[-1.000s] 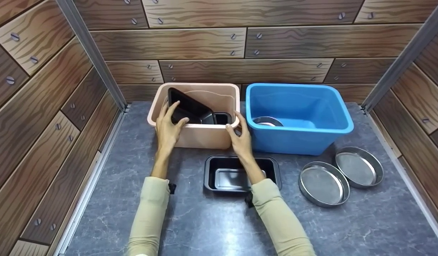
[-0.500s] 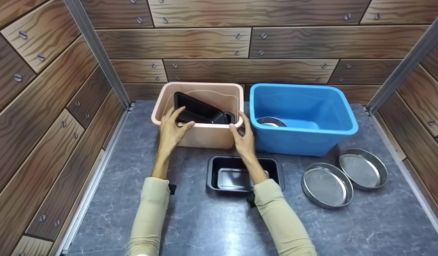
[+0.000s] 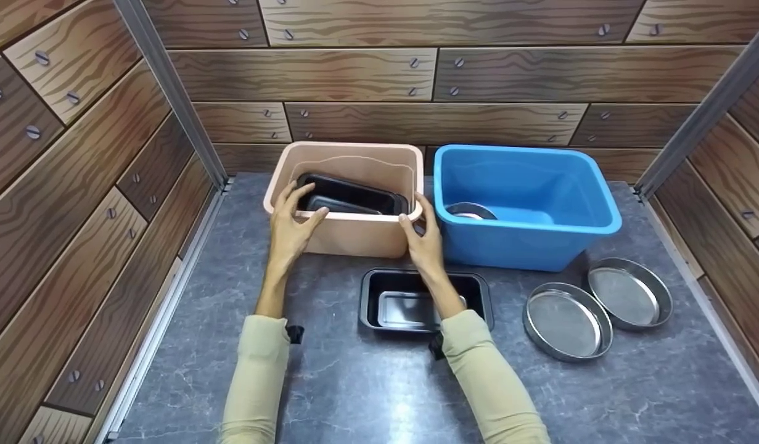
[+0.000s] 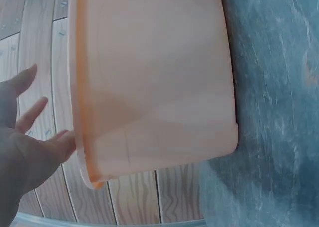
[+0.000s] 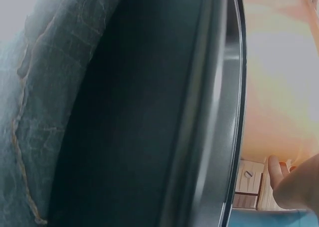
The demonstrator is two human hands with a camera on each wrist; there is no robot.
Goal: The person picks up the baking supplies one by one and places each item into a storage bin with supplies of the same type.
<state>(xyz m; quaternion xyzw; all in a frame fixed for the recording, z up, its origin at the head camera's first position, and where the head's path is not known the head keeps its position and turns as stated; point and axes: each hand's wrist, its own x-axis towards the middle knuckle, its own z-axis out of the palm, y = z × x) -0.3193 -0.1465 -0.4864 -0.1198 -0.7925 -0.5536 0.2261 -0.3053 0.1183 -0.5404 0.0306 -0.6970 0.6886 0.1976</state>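
Observation:
A black loaf pan [image 3: 361, 193] lies inside the peach bin [image 3: 354, 235], slightly slanted, with another dark pan edge showing beneath its right end. At the bin's front left my left hand [image 3: 288, 231] reaches over the rim, fingers spread and apart from the pan; its thumb is by the rim. In the left wrist view this hand [image 4: 30, 147] has nothing between its fingers. My right hand [image 3: 425, 240] grips the bin's front right corner, thumb in front and fingers along the side. Below my right forearm, a second loaf pan [image 3: 370, 302] sits on the table, partly covered.
To the right stands a blue bin [image 3: 508, 246] with a round metal pan [image 3: 471, 211] in its left end. Two round pans, a nearer one [image 3: 567, 320] and a farther one [image 3: 629, 293], lie on the grey table [image 3: 354, 394]. Wood-patterned walls [image 3: 379, 74] enclose the sides and back.
The black loaf pan has tipped down from a steep tilt to lying lower in the peach bin. My left hand has let go of it; the right hand stays at the corner.

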